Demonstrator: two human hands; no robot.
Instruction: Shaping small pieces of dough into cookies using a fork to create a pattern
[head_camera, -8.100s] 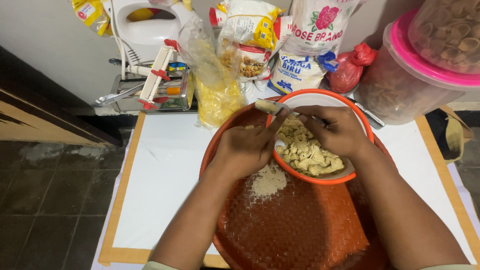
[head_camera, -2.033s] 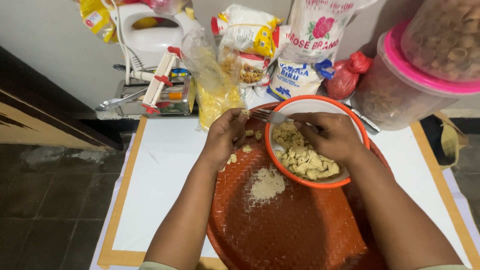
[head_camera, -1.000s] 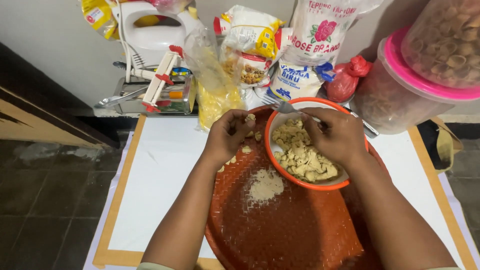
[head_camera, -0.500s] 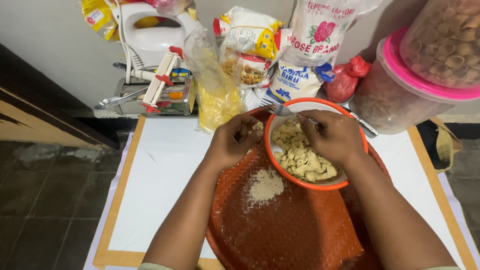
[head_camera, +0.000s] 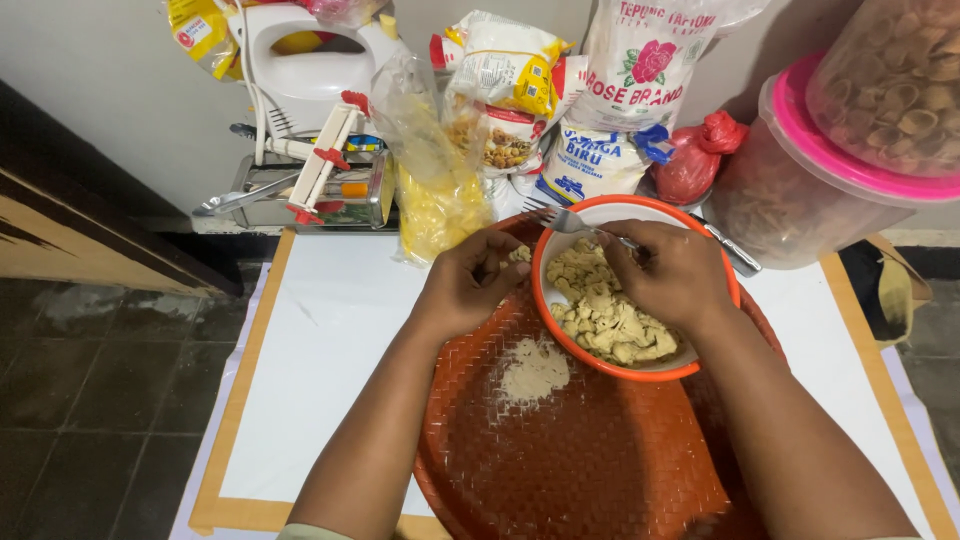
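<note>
Head view, only angle here. Left hand (head_camera: 468, 285) curled up at the left lip of the orange-rimmed bowl (head_camera: 700, 360), fingertips pinched around what looks like a small pale dough bit (head_camera: 519, 254) — mostly hidden by the fingers, so can't swear to the grip. Right hand (head_camera: 672, 272) draped over the far side of the bowl, fingers closed on a fork (head_camera: 570, 222), tines poking out toward 10 o'clock, handle running back under the palm toward 4 o'clock. So long axis of the fork roughly 10-to-4, crossing the bowl's top rim.

Dough pieces (head_camera: 605, 315) heaped inside the bowl, sitting at about 7 o'clock from the right hand and 3 o'clock from the left. Right hand clearly nearer, basically on top of the pile; left just outside the rim.

Bowl resting on a big woven orange tray (head_camera: 590, 470), small mound of flour (head_camera: 533, 370) on the tray at 6 o'clock from the left hand, near but apart. Bags of flour (head_camera: 640, 70) and a pink-lidded tub (head_camera: 790, 190) off at 12 to 2 o'clock.
</note>
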